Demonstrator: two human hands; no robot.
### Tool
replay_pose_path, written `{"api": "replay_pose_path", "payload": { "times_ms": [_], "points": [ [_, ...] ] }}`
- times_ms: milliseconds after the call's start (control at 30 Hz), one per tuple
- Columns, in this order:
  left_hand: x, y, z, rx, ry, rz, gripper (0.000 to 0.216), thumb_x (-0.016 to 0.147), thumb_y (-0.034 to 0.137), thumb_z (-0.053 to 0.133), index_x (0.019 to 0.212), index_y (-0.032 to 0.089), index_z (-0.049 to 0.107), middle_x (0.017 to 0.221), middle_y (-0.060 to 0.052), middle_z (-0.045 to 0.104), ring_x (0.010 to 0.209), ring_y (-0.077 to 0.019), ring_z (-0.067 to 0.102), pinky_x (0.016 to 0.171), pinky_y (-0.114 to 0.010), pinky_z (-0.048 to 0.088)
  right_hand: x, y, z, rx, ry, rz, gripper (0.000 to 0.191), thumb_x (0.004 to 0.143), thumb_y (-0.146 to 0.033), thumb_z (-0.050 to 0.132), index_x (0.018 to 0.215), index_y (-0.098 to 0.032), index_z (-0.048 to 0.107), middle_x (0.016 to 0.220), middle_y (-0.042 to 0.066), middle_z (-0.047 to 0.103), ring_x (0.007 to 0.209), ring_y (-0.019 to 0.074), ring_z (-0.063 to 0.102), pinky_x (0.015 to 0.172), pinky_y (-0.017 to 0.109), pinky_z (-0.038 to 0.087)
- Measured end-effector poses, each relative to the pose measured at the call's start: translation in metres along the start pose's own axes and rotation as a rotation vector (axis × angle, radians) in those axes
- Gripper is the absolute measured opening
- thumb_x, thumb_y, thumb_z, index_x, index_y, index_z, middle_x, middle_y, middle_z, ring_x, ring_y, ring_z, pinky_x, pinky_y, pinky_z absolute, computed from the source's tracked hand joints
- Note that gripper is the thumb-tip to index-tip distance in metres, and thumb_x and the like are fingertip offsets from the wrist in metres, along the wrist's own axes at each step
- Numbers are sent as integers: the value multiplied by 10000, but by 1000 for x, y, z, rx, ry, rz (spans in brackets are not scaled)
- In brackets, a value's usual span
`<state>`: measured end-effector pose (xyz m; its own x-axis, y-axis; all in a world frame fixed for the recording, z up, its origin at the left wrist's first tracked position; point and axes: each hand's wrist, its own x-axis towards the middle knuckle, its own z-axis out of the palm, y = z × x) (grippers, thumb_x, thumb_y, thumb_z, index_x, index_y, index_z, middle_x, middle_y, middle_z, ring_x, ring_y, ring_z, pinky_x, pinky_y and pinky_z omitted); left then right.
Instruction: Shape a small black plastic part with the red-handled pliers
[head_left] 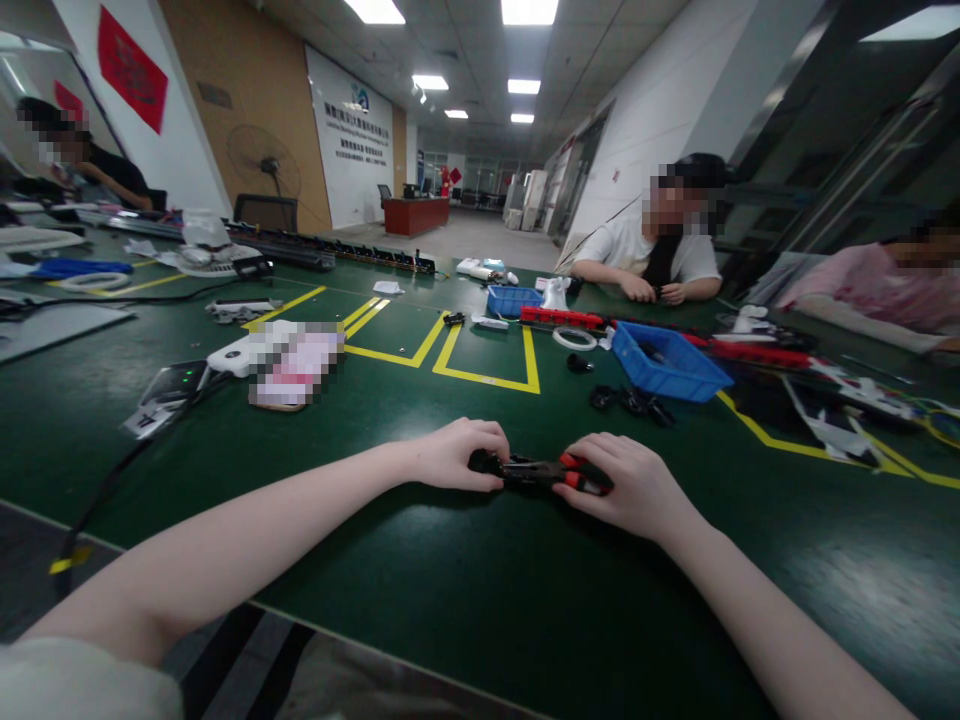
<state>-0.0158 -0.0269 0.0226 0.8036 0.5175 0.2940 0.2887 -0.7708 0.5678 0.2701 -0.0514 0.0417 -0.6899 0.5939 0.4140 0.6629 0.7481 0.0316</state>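
Red-and-black handled pliers (581, 474) are gripped in my right hand (626, 480), their jaws pointing left. My left hand (461, 455) pinches a small black part (486, 463), whose exact kind I cannot make out. The jaws of the pliers meet or lie right beside this part, just above the green table (420, 600). Fingers of both hands cover portions of what they hold. Ahead and to the right lie several small black pieces (634, 402).
A blue bin (667, 362) with dark items stands front right, a smaller blue bin (514, 300) farther back. To the left lie a phone (296, 370) and a black device with a cable (176, 385). Yellow tape (487, 380) marks the table. Other people sit at the far side.
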Motion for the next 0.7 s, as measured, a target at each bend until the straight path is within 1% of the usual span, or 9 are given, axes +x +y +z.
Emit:
{"api": "replay_pose_path", "payload": {
  "times_ms": [200, 533, 700],
  "points": [
    [1, -2, 1, 18, 0, -4, 190, 830, 300, 708, 956, 168, 656, 1079, -58, 631, 970, -201, 625, 827, -288, 455, 2, -3, 3, -35, 46, -21, 321, 841, -456, 661, 975, -165, 645, 937, 91, 704, 821, 218, 650, 701, 349, 493],
    [0, 3, 0, 21, -6, -25, 177, 844, 292, 690, 964, 168, 655, 1090, -56, 628, 977, -202, 621, 836, -293, 455, 4, -6, 6, -68, 51, -33, 295, 845, -454, 651, 917, -168, 648, 888, 84, 702, 771, 208, 641, 686, 339, 476],
    [0, 2, 1, 13, 4, -4, 173, 841, 279, 696, 963, 165, 652, 1087, -58, 631, 988, -203, 625, 846, -294, 468, 3, -4, 5, -70, 33, -23, 292, 840, -447, 654, 912, -164, 640, 871, 84, 692, 761, 207, 636, 672, 333, 471]
  ]
}}
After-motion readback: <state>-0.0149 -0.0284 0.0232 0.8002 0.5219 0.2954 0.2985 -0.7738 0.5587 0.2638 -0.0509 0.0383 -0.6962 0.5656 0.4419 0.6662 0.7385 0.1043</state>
